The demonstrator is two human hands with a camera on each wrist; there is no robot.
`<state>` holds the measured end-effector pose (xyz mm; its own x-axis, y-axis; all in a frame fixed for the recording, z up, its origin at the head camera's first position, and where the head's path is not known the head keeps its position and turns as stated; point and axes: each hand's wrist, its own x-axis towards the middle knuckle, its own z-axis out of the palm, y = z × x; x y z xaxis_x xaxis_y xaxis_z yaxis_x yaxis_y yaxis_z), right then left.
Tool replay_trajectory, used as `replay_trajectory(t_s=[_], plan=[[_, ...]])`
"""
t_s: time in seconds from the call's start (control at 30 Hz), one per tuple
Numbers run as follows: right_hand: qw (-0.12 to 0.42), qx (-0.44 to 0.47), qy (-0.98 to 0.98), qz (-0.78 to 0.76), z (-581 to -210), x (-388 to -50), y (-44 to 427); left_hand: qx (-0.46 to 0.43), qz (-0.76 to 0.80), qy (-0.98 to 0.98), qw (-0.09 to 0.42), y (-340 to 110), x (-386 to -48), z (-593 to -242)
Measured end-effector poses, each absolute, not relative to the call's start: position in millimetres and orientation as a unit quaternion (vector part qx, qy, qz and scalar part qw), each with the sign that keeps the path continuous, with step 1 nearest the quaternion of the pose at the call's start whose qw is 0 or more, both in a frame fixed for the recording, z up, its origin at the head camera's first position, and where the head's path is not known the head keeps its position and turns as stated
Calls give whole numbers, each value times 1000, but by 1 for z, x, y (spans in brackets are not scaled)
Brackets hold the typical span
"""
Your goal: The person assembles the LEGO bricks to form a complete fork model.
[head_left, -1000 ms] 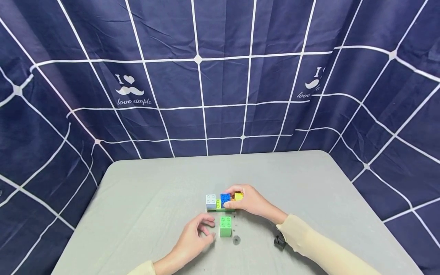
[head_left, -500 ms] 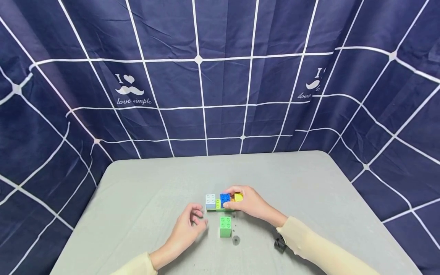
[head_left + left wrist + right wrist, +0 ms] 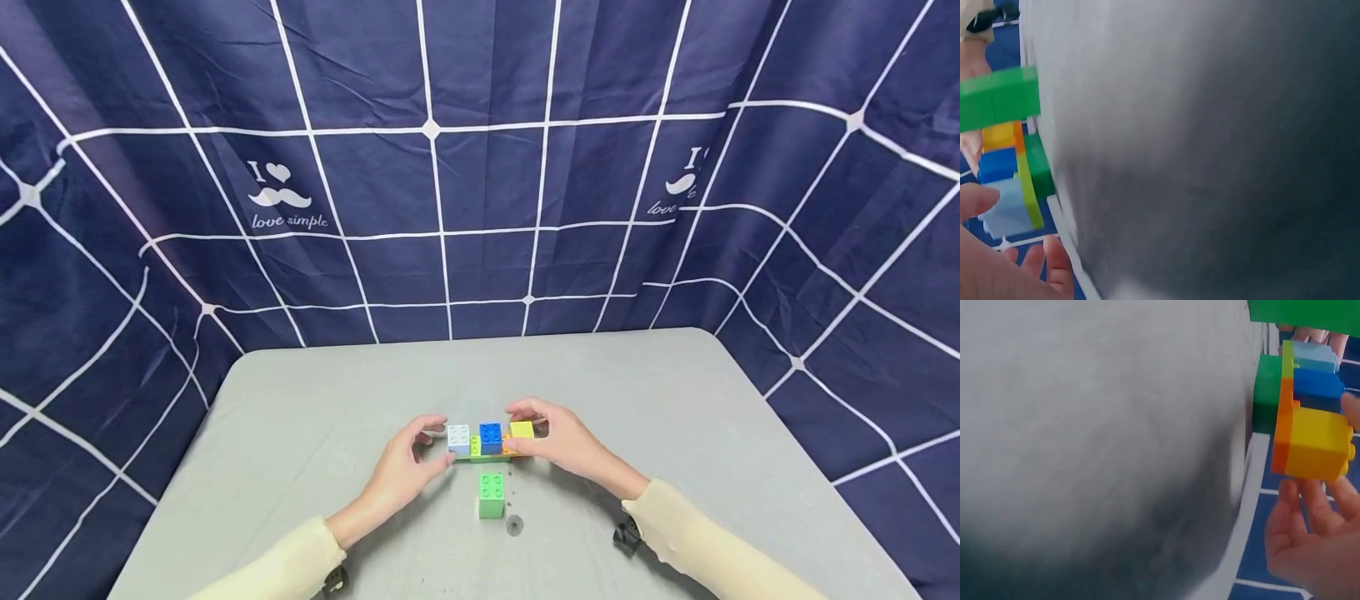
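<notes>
A toy building-brick assembly stands mid-table: a dark green brick (image 3: 1266,394) at the bottom bears a lime plate (image 3: 1030,194) and an orange plate (image 3: 1282,437). On top, from left to right, sit a light blue brick (image 3: 458,439), a blue brick (image 3: 491,438) and a yellow brick (image 3: 522,430). My left hand (image 3: 401,467) curves loosely around the light blue end, its fingers apart from the brick in the left wrist view. At the yellow end my right hand (image 3: 570,442) has thumb and fingers spread; a gap separates its fingers from the brick in the right wrist view.
A bright green block (image 3: 491,497) stands separately in front of the assembly. Close by it is a dark round spot (image 3: 514,525) on the grey tabletop (image 3: 337,400). Dark blue curtains (image 3: 480,183) with white lines enclose the table's back and sides.
My left hand has moved left, then forward to the light blue brick. The right hand has let go of the blue brick and shifted right beside the yellow one. The bricks stay put.
</notes>
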<state>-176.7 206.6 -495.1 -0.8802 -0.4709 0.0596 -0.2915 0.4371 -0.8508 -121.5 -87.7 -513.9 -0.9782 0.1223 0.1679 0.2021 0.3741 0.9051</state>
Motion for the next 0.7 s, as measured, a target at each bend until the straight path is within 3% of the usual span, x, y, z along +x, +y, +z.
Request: replay_trajectory(t_s=[0.37,0.7], plan=[[73,-231,852,-465,-508,-172,228,-106,-574,-812,-13,-88,-136,-511],[78,-238,854,-456,-507,-176,228,-101,-558,-823,-22,-85,-141,-512]])
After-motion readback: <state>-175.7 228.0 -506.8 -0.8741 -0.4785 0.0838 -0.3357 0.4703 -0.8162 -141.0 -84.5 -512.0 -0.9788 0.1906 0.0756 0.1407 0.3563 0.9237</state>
